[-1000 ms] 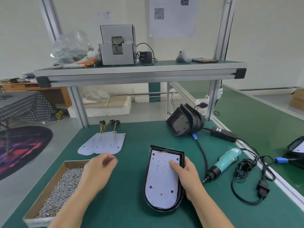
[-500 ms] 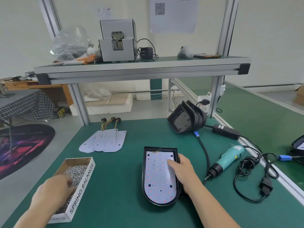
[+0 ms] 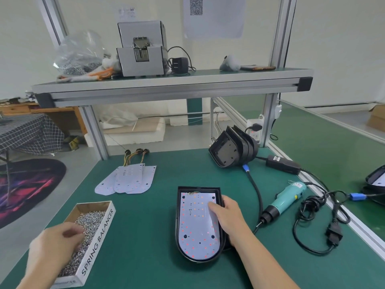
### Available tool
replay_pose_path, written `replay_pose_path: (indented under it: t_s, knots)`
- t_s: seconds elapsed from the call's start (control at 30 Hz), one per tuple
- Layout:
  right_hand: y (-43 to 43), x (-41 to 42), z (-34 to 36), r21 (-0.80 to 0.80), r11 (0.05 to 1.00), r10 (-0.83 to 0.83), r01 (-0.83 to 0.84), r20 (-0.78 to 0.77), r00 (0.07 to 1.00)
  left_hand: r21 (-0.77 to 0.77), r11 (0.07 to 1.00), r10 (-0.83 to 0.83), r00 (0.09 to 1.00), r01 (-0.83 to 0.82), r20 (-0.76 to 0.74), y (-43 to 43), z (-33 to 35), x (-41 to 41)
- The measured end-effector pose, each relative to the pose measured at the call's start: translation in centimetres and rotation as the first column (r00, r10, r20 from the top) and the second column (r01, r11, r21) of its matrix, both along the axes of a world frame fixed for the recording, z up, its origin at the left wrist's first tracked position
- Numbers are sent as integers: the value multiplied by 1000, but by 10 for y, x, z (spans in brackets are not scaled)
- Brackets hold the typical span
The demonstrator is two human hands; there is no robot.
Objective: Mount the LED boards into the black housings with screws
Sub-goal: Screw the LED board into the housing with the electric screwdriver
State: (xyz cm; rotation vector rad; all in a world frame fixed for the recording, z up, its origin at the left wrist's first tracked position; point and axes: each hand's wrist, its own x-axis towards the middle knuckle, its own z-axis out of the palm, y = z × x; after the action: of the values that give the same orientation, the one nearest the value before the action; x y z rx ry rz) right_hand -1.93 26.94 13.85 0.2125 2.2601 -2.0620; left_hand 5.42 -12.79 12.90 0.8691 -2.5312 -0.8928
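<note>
A black housing [image 3: 180, 243] lies flat on the green mat in front of me, with a white LED board [image 3: 195, 224] seated inside it. My right hand [image 3: 226, 215] rests on the housing's right rim, fingertips pressing on the board. My left hand [image 3: 55, 246] is down in the cardboard box of screws [image 3: 100, 238] at the lower left, fingers curled among the screws; whether it holds any is hidden. Loose LED boards [image 3: 129, 180] with wires lie fanned out at the mat's far left. Empty black housings [image 3: 233, 150] stand stacked at the back right.
A teal electric screwdriver [image 3: 285, 200] lies right of the housing, its black cables [image 3: 318, 224] and power adapter [image 3: 283, 163] trailing along the right edge. Overhead runs a shelf [image 3: 170, 83] carrying a grey screw feeder [image 3: 141, 51]. Another housing [image 3: 377, 178] sits on the neighbouring bench at the right.
My left hand has moved from the middle of the mat down and left into the screw box. My right hand has stayed on the board and housing. The view shifted slightly.
</note>
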Motion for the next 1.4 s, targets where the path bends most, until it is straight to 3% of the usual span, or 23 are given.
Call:
replay_pose_path:
  t_s: [0.07,0.17,0.37,0.43,0.5,0.57,0.63,0.7,0.77,0.9,1.0,1.07,1.13,1.23,1.3,1.4]
  knots:
    - [0,0,0,-5,1000,2,-2,-4,1000,265,964,48,996,-28,-71,-5,-1,2]
    - [0,0,1,-13,1000,3,-3,-10,1000,464,885,106,987,-38,-121,-11,-3,2]
    - [1,0,1,16,1000,1,0,-23,1000,614,789,222,946,-32,-236,-6,1,3]
    - [1,-1,0,28,1000,-10,11,-22,1000,801,587,262,909,116,-324,0,13,1]
    - [0,-1,0,26,1000,-10,11,-12,1000,925,237,290,887,297,-359,19,32,2]
    - [-1,1,2,9,1000,-7,7,-7,1000,916,-53,257,891,398,-373,46,50,7]
    - [-3,1,6,8,1000,1,-1,15,1000,886,-234,181,913,400,-365,83,70,11]
    - [-4,-1,8,28,999,22,-23,39,999,874,-345,92,939,343,-332,123,85,7]
    - [-6,-4,9,82,995,47,-51,52,998,892,-367,-36,955,262,-296,164,92,-5]
    - [-14,-9,12,181,981,59,-66,44,997,956,-225,-236,942,187,-240,237,85,-35]
    - [-11,-6,16,245,961,124,-132,51,991,981,-131,-198,966,143,-168,267,65,-52]
    - [2,-5,21,418,889,201,-188,14,979,981,-155,-147,980,113,-136,272,54,-58]
    - [28,0,31,608,793,114,-39,-85,990,972,-213,-127,983,101,-130,270,47,-60]
    - [92,7,38,724,600,-230,340,-251,940,962,-262,-128,985,82,-118,268,45,-60]
    - [127,8,33,840,484,-338,248,-82,938,959,-274,-131,985,77,-117,267,45,-59]
    - [138,0,19,853,517,-362,79,134,922,955,-285,-131,984,80,-121,265,42,-60]
